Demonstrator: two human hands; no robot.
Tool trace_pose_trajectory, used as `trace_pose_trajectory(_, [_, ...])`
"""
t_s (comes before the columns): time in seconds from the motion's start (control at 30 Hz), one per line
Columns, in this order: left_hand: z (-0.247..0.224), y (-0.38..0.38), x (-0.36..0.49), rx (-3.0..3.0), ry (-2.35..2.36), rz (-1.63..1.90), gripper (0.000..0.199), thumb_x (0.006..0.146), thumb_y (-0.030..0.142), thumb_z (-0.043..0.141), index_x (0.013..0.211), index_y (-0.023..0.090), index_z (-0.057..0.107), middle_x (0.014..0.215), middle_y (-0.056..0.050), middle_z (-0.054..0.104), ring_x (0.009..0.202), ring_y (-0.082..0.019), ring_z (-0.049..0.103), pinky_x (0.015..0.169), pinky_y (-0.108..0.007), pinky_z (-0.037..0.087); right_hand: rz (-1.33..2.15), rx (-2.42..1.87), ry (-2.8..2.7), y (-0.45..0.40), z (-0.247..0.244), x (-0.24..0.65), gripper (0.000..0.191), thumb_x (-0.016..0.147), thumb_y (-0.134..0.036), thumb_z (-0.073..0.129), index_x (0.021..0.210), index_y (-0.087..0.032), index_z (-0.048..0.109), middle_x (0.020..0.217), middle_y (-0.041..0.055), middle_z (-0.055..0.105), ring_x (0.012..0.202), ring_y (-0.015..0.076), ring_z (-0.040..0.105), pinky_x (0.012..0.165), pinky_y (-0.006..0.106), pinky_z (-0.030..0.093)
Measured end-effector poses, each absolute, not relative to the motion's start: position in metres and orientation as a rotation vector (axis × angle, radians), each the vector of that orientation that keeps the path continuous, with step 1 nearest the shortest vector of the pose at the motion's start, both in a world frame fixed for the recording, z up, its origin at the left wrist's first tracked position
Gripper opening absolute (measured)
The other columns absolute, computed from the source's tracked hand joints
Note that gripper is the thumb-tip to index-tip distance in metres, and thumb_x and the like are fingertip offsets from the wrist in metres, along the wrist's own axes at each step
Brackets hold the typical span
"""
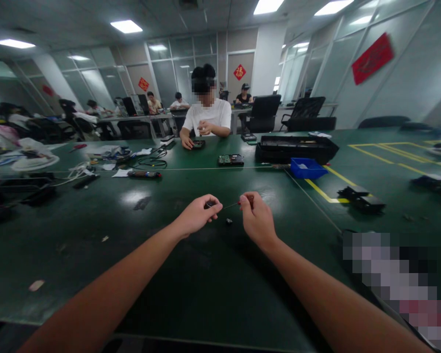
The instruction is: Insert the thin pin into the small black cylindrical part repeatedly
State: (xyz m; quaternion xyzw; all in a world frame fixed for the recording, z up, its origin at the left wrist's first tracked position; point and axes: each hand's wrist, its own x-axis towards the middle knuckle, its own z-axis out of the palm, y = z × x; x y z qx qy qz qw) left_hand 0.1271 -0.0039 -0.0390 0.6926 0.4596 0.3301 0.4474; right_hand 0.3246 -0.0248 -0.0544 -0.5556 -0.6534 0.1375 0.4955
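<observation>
My right hand (257, 218) is closed around the red handle of a thin screwdriver (231, 205), whose shaft points left toward my other hand. My left hand (200, 214) has its thumb and fingers pinched together near the shaft's tip, with a small dark part (208, 205) partly showing between them; its details are too small to tell. Below the gap between both hands, a small dark metallic piece (229, 221) lies on the green table (161, 284).
Ahead lie a hard drive (231, 160), a long black tray (297, 149), a blue bin (306, 168) and a dark cylindrical tool (144, 174). Black brackets (362, 198) rest at right. Cables and bags lie at left. Across the table a person (208, 115) handles another drive.
</observation>
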Motion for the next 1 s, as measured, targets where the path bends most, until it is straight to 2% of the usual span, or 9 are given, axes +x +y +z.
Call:
trace_pose_trajectory(0.13, [-0.045, -0.002, 0.136, 2.180, 1.173, 0.569, 0.024, 0.090, 0.037, 0.060, 0.104, 0.023, 0.072, 0.100, -0.006, 0.069, 0.090, -0.021, 0.062, 0.079, -0.033, 0.046, 0.340, -1.352, -1.576, -0.024, -0.054, 0.325, 0.024, 0.100, -0.040, 0.042, 0.096, -0.021, 0.058, 0.081, 0.0045, 0.067, 0.075, 0.0217, 0.064, 0.069, 0.033, 0.043])
trace_pose_trajectory(0.3, [-0.063, 0.002, 0.149, 2.488, 1.283, 0.354, 0.036, 0.090, 0.045, 0.059, 0.119, 0.026, 0.071, 0.101, -0.009, 0.067, 0.088, -0.025, 0.063, 0.075, -0.036, 0.046, 0.321, -1.358, -1.562, -0.023, -0.055, 0.326, 0.024, 0.099, -0.039, 0.043, 0.095, -0.021, 0.058, 0.080, 0.0042, 0.067, 0.075, 0.0215, 0.064, 0.070, 0.033, 0.043])
trace_pose_trajectory(0.47, [-0.072, 0.009, 0.146, 2.513, 1.205, 0.565, 0.029, 0.087, 0.046, 0.063, 0.103, 0.026, 0.076, 0.090, -0.010, 0.068, 0.082, -0.027, 0.064, 0.074, -0.037, 0.047, 0.332, -1.340, -1.578, -0.023, -0.055, 0.326, 0.025, 0.100, -0.040, 0.042, 0.095, -0.021, 0.058, 0.081, 0.0047, 0.068, 0.076, 0.0214, 0.064, 0.071, 0.032, 0.043])
trace_pose_trajectory(0.63, [-0.063, 0.014, 0.118, 2.213, 1.121, 0.708, 0.033, 0.079, 0.044, 0.070, 0.106, 0.026, 0.074, 0.085, -0.008, 0.070, 0.073, -0.023, 0.064, 0.069, -0.034, 0.047, 0.346, -1.354, -1.579, -0.025, -0.053, 0.327, 0.028, 0.101, -0.042, 0.040, 0.097, -0.021, 0.058, 0.081, 0.0052, 0.067, 0.075, 0.0216, 0.064, 0.069, 0.033, 0.043])
trace_pose_trajectory(0.77, [-0.053, 0.016, 0.077, 1.762, 1.213, 0.777, 0.031, 0.080, 0.037, 0.068, 0.106, 0.020, 0.072, 0.090, -0.008, 0.069, 0.064, -0.017, 0.059, 0.056, -0.027, 0.041, 0.378, -1.358, -1.591, -0.026, -0.052, 0.327, 0.028, 0.101, -0.042, 0.040, 0.096, -0.021, 0.059, 0.080, 0.0047, 0.067, 0.073, 0.0207, 0.063, 0.068, 0.033, 0.043])
trace_pose_trajectory(0.87, [-0.050, 0.017, 0.037, 1.296, 1.241, 0.980, 0.030, 0.082, 0.030, 0.065, 0.109, 0.017, 0.068, 0.092, -0.008, 0.065, 0.063, -0.013, 0.056, 0.048, -0.022, 0.035, 0.389, -1.365, -1.600, -0.026, -0.052, 0.327, 0.028, 0.101, -0.041, 0.041, 0.097, -0.021, 0.059, 0.082, 0.0048, 0.067, 0.075, 0.0210, 0.063, 0.069, 0.033, 0.043])
trace_pose_trajectory(0.93, [-0.048, 0.018, 0.006, 0.997, 1.208, 1.145, 0.028, 0.083, 0.024, 0.061, 0.109, 0.016, 0.065, 0.086, -0.005, 0.061, 0.060, -0.012, 0.054, 0.046, -0.021, 0.036, 0.388, -1.370, -1.597, -0.026, -0.052, 0.327, 0.027, 0.101, -0.041, 0.041, 0.097, -0.021, 0.058, 0.081, 0.0047, 0.067, 0.075, 0.0211, 0.063, 0.069, 0.033, 0.043])
trace_pose_trajectory(1.0, [-0.046, 0.017, -0.027, 0.787, 1.211, 1.303, 0.019, 0.086, 0.021, 0.057, 0.102, 0.013, 0.062, 0.079, -0.003, 0.056, 0.058, -0.012, 0.053, 0.046, -0.021, 0.038, 0.396, -1.376, -1.595, -0.026, -0.052, 0.326, 0.027, 0.101, -0.041, 0.041, 0.096, -0.021, 0.059, 0.081, 0.0048, 0.067, 0.075, 0.0209, 0.063, 0.069, 0.033, 0.043])
